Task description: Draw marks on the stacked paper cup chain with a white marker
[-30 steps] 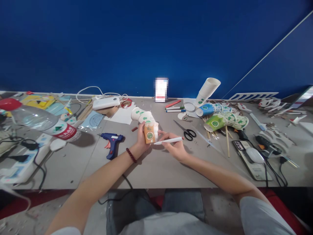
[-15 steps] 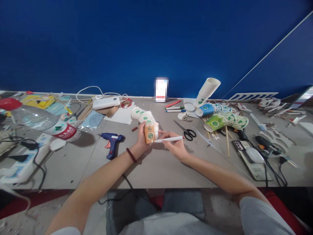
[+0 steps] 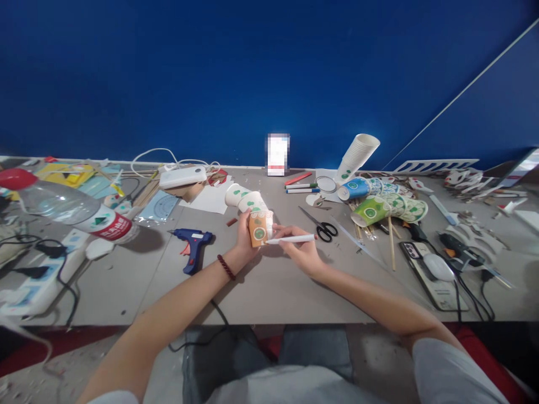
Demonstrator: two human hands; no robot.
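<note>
My left hand point(image 3: 243, 240) is wrapped round a row of joined paper cups, whose nearest cup point(image 3: 259, 227) is coloured orange with a green round emblem. Behind it the white cups with green leaf prints point(image 3: 242, 196) curve away to the back left. In my right hand point(image 3: 300, 247) a white marker pen point(image 3: 295, 239) is gripped, its tip at the lower right of the orange cup; I cannot tell whether it touches. Black-handled scissors point(image 3: 323, 227) lie right of my right hand. A blue glue gun point(image 3: 192, 247) rests left of my left hand.
A leaning stack of white cups point(image 3: 356, 160) stands at the back right, with blue point(image 3: 353, 189) and green cup rows point(image 3: 370, 211) before it. Several markers point(image 3: 302, 189) lie at the back. A large bottle point(image 3: 90, 216) leans at left. A phone point(image 3: 433, 280) lies at right.
The marker has shifted very slightly to the left with its tip at the cup's lower edge. Otherwise both hands and the cups are nearly unmoved.
</note>
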